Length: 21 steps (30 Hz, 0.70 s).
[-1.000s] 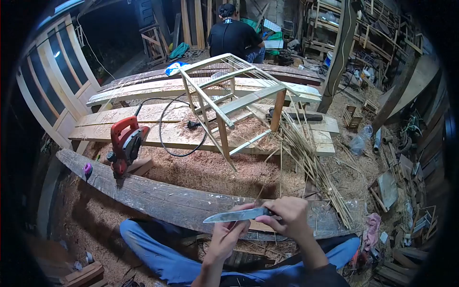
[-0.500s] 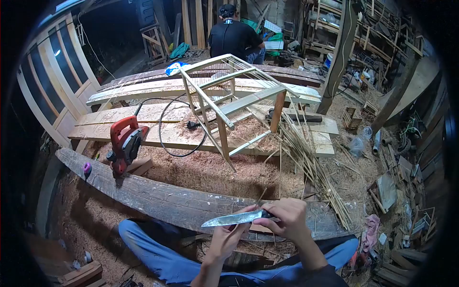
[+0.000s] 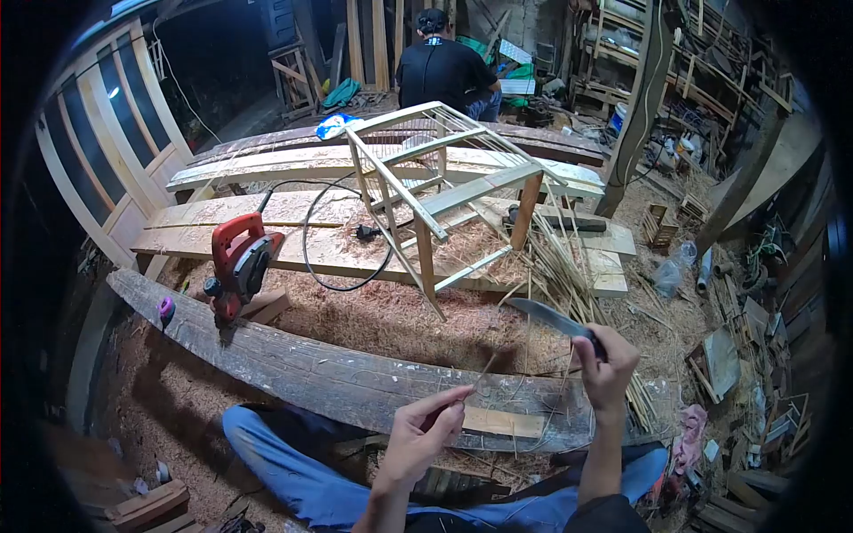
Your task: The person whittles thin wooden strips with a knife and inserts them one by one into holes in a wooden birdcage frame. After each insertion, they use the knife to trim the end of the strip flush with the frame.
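My right hand (image 3: 609, 366) is closed round the dark handle of a knife (image 3: 544, 314), raised over the right part of the weathered plank, its blade pointing up and left. Lower and to the left, my left hand (image 3: 421, 433) pinches a thin bamboo stick (image 3: 485, 369), which slants up and right from the fingertips. Knife and stick are apart. Under the hands lies the weathered plank (image 3: 338, 373), with a short pale strip of wood (image 3: 504, 422) on it. A bundle of thin sticks (image 3: 569, 282) leans behind my right hand.
A red electric planer (image 3: 240, 266) and a purple roll (image 3: 166, 307) stand on the plank at left. Beyond, a wooden frame with slats (image 3: 475, 191) rests on sawn boards (image 3: 200, 218). Shavings cover the ground. Another person (image 3: 444, 71) sits at the back, turned away.
My right hand has lifted the knife up and right, away from my left hand. The left hand, now uncovered, shows the stick in its fingers. The view has shifted slightly.
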### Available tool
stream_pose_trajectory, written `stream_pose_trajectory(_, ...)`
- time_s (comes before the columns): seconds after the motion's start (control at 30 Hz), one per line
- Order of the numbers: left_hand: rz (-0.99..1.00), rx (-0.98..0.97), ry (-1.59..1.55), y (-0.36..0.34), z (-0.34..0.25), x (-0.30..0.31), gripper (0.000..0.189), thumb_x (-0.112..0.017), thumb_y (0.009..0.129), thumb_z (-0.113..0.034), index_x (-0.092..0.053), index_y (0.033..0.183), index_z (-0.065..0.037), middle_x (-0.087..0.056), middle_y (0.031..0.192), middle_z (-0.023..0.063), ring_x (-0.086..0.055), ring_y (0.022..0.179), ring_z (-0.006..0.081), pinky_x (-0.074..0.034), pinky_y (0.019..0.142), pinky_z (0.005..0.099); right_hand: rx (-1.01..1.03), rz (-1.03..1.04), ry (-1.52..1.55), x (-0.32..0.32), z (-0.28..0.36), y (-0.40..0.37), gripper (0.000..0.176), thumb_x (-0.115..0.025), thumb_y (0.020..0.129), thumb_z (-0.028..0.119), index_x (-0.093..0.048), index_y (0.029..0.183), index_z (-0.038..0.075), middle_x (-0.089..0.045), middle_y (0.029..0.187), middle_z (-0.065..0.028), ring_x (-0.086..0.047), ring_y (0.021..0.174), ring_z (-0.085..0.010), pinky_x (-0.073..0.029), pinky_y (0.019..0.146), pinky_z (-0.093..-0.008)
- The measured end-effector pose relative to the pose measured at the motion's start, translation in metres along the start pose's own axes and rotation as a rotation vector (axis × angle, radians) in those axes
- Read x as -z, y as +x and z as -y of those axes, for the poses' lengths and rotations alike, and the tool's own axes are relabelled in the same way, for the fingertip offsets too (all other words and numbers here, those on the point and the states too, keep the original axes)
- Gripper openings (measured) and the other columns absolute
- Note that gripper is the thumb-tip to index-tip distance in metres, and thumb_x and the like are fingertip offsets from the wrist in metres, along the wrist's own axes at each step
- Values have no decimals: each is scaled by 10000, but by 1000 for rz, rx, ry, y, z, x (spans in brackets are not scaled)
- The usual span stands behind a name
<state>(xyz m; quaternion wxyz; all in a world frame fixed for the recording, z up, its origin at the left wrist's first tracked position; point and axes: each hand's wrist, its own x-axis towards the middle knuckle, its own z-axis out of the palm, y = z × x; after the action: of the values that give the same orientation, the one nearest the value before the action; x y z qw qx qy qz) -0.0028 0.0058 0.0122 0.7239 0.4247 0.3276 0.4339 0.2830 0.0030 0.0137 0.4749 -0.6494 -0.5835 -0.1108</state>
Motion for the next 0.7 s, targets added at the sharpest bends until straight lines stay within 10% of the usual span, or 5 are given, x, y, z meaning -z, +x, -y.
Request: stream_pose_trajectory(0.7, 97, -22, 1, 1, 10, 1, 369, -711, 949, -51, -671, 1302, 47, -708, 1068, 64, -601, 897, 73, -475, 749, 207, 471, 272, 193, -20, 60, -27, 407, -839, 753, 502, -725, 835, 121, -615, 632, 4, -560, 510, -185, -374, 478, -332)
